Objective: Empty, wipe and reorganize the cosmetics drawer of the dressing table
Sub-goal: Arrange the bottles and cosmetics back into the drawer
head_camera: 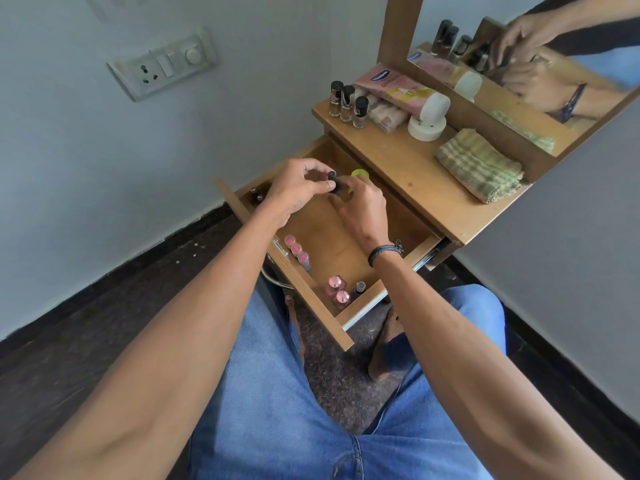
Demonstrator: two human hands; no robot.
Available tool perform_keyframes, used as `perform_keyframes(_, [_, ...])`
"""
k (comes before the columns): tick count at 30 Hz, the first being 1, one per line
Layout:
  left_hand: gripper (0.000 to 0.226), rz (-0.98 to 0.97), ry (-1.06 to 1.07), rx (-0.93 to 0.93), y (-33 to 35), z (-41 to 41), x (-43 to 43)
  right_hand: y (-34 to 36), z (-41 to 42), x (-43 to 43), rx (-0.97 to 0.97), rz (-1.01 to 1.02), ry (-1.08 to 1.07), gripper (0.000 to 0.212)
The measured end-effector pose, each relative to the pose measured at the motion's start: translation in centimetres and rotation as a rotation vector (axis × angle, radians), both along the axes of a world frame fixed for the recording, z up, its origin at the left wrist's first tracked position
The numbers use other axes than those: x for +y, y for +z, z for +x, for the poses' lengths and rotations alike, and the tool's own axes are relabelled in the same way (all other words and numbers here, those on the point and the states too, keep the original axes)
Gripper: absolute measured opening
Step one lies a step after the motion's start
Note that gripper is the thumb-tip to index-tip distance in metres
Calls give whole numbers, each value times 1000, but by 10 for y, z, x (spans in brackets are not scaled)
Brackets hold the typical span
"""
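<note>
The wooden drawer (pixel 349 251) of the dressing table is pulled out over my knees. Both hands hover above its middle. My left hand (pixel 298 183) and my right hand (pixel 360 206) pinch a small black-capped bottle (pixel 333 183) between their fingertips. A green round thing (pixel 360 173) shows just behind my right fingers. Inside the drawer stand three pink-topped tubes (pixel 297 250) along the left wall, two pink-capped bottles (pixel 337 289) and a small dark bottle (pixel 359 289) near the front, and dark items (pixel 257 195) in the far left corner.
On the tabletop (pixel 415 178) stand three dark-capped nail polish bottles (pixel 348 102), a pink tube (pixel 398 88) on a white cap, a white round jar (pixel 426 128) and a folded green checked cloth (pixel 481 164). A mirror (pixel 540 74) rises behind. A wall socket (pixel 162 64) is at the left.
</note>
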State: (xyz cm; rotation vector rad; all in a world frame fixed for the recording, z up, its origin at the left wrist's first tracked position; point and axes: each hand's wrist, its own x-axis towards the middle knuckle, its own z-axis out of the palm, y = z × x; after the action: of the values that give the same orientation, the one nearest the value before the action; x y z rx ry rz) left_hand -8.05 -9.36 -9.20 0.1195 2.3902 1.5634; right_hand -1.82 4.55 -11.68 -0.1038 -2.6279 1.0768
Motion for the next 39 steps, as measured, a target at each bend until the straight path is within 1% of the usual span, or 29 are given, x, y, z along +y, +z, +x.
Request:
perform_keyframes(3, [14, -40, 27, 20, -11, -8, 9, -2, 2, 4, -21, -29, -18, 25])
perform_keyframes(7, [13, -78, 134, 37, -21, -18, 20, -2, 7, 16, 38, -66, -85, 20])
perform_keyframes(12, [15, -151, 174, 36, -31, -25, 34, 1, 16, 36, 76, -108, -128, 13])
perform_keyframes(15, [14, -173, 153, 15, -37, -26, 41, 4, 20, 42, 108, -109, -121, 13])
perform_keyframes(22, [15, -116, 122, -3, -43, -24, 47, 17, 17, 49, 214, -172, -141, 11])
perform_keyframes(27, [15, -103, 95, -2, -44, -21, 47, 27, 3, 61, 240, -115, -166, 6])
perform_keyframes(29, [18, -136, 90, 11, -44, -20, 47, 29, -4, 66, 236, -95, -187, 5])
perform_keyframes(34, [41, -116, 105, -15, -44, -22, 45, 31, -21, 71, 201, -120, -206, 9])
perform_keyframes(37, [50, -87, 214, 24, -37, -26, 41, 32, -34, 67, 172, -128, -170, 16])
perform_keyframes(39, [46, 1, 310, 60, -27, -32, 39, 33, -46, 64, 159, -140, -155, 25])
